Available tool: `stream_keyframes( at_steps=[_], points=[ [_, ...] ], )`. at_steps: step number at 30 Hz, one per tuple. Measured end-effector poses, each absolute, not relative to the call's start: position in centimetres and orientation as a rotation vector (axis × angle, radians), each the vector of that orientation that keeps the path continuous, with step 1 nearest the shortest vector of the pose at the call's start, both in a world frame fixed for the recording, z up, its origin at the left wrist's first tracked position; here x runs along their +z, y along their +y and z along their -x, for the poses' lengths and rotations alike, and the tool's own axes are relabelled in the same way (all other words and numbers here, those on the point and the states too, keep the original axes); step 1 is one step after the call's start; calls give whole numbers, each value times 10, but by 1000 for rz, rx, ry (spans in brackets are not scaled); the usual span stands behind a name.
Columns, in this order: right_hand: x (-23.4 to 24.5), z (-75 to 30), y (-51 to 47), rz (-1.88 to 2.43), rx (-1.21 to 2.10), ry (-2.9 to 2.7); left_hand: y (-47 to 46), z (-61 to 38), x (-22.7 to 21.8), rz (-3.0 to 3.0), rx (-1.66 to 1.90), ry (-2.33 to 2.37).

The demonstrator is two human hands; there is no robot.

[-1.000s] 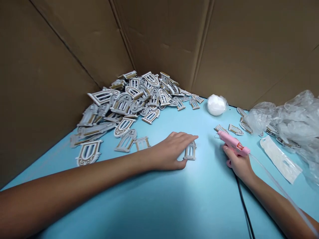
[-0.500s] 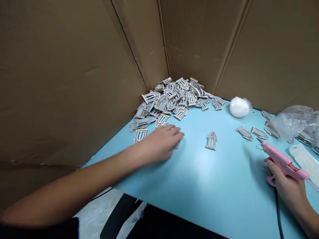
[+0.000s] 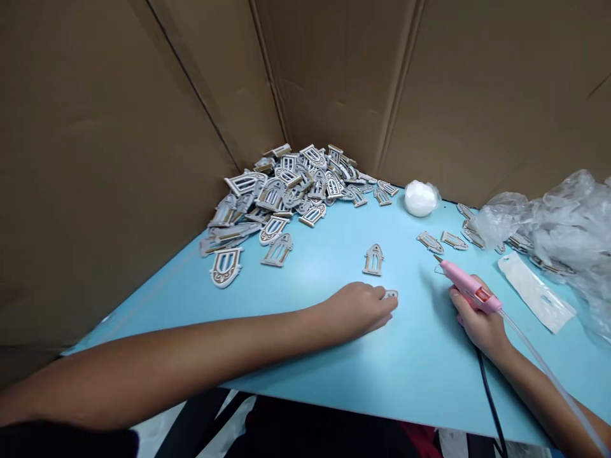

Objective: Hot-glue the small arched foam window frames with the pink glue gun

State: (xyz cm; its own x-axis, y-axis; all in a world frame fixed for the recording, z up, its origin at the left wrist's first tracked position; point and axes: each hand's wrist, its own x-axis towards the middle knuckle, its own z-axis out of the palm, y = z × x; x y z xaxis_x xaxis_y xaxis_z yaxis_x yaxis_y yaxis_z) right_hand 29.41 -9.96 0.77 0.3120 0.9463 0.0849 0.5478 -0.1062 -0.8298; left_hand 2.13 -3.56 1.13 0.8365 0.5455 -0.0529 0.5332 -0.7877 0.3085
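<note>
Low over the front of the blue table (image 3: 305, 362), my left hand (image 3: 360, 312) has its fingers closed on a small arched window-shaped piece (image 3: 391, 294); most of that piece is covered by the fingers. Just beyond it a similar window piece (image 3: 373, 260) lies flat with its arch pointing away. My right hand (image 3: 482, 324) is wrapped around a pink glue gun (image 3: 470, 285), whose nozzle points up and to the left. A clear glue stick (image 3: 534, 356) sticks out of its rear, and a black cord (image 3: 489, 394) hangs below.
A heap of white and gold window pieces (image 3: 286, 184) fills the back corner against cardboard walls (image 3: 334, 76). Toward the right are a white ball-like bundle (image 3: 421, 198), a few loose pieces (image 3: 430, 242), crumpled clear plastic (image 3: 568, 222) and a flat white packet (image 3: 534, 291).
My left hand has moved right, away from the heap, carrying a window piece. The view has turned right, and my right hand still holds the glue gun.
</note>
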Motion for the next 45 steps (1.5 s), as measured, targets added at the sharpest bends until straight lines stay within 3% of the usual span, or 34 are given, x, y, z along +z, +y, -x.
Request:
stream_keyframes(
  at_steps=[7,11,14,23,33,45],
  points=[
    [10,-296,-100,1882,673,-1099,12,-29,25,-2523,94,1139],
    [11,-293,-98,1841,727,-1219,28,7,28,-2494,253,865],
    [14,-282,-91,1696,699,-1479,36,23,19,-2449,180,662],
    [14,-253,-65,1103,540,-2171,43,26,1,-2356,287,667],
    [6,-255,-78,1054,325,-2308,29,17,-25,-2374,630,457],
    [3,-253,-84,1078,95,-2406,25,19,-18,-2475,743,288]
  ],
)
